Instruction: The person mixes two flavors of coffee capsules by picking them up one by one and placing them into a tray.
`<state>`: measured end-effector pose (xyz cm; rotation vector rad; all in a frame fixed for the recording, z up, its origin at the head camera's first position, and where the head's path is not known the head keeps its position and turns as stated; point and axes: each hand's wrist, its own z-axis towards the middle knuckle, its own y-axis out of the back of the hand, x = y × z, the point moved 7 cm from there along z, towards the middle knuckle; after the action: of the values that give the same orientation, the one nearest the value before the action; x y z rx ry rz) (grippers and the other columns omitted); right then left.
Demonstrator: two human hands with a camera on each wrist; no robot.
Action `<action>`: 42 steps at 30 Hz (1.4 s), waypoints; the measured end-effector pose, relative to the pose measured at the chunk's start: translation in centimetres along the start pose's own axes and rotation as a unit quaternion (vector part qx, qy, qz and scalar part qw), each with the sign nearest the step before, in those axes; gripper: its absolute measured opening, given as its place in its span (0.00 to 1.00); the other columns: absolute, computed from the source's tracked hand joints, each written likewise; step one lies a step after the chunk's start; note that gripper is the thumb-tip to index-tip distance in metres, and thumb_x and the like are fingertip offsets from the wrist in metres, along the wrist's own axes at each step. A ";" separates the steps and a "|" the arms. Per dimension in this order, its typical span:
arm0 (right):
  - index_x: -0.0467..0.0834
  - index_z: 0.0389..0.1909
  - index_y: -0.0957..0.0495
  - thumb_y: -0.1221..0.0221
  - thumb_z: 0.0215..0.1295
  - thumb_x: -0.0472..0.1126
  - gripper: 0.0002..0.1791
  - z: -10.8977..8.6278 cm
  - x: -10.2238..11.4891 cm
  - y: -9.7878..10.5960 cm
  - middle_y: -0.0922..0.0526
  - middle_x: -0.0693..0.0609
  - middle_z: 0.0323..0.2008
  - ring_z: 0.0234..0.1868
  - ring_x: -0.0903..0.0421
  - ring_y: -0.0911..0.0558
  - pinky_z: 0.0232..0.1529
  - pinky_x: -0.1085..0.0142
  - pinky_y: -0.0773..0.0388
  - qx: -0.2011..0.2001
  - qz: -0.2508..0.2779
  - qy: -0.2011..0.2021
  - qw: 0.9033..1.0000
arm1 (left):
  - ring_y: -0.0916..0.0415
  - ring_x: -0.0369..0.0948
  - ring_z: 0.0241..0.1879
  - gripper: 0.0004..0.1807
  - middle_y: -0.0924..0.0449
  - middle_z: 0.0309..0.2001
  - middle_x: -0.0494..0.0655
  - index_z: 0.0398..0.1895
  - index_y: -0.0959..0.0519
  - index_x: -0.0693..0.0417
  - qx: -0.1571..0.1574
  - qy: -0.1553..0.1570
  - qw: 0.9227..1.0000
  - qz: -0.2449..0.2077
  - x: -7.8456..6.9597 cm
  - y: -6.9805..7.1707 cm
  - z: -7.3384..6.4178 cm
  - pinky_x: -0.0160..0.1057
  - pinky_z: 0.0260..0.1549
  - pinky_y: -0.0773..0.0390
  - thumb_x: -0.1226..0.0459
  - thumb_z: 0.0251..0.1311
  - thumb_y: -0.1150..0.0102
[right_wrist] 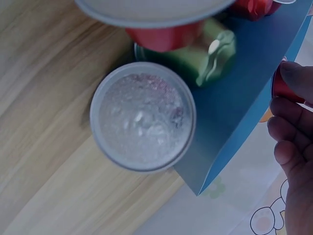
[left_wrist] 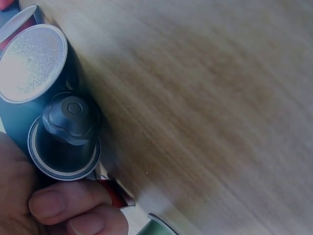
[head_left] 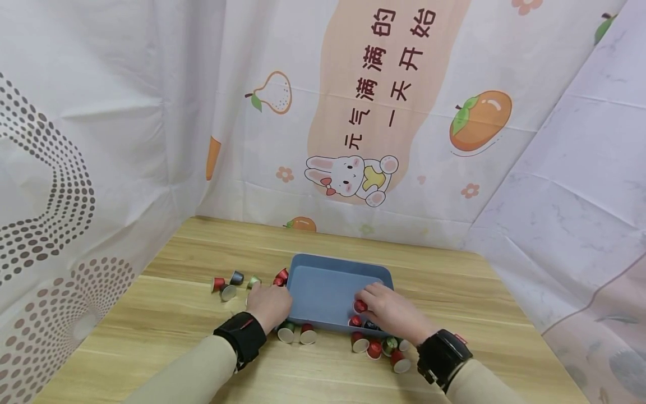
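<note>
A blue tray lies on the table with a few coffee capsules near its front right corner. My right hand reaches over that corner, pinching a red coffee capsule between thumb and fingers; the right wrist view shows this red capsule at the fingertips. Beside the tray's left wall, my left hand is down among capsules, fingers curled. Close to those fingers in the left wrist view are a dark capsule and part of a red capsule; I cannot tell whether the hand grips one.
Several capsules lie along the tray's front, including a white-lidded one and a green one. Left of the left hand sit a red capsule, a dark capsule and a light green capsule. Printed curtains surround the wooden table.
</note>
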<state>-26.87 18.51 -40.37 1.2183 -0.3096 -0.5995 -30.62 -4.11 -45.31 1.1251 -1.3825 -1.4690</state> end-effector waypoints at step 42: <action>0.45 0.48 0.18 0.29 0.61 0.37 0.14 1.5 2.2 -1.4 0.17 0.55 0.39 0.41 0.58 0.21 0.44 0.65 0.21 0.033 0.007 0.046 0.998 | 0.35 0.41 0.24 0.21 0.28 0.18 0.43 0.14 0.25 0.47 0.000 -0.006 1.000 0.015 -0.1 0.1 0.0 0.49 0.40 0.36 0.67 0.68 0.43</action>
<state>-26.23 15.72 -41.40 1.3014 -0.2620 -0.5233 -30.57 -4.07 -45.23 1.0924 -1.4019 -1.4579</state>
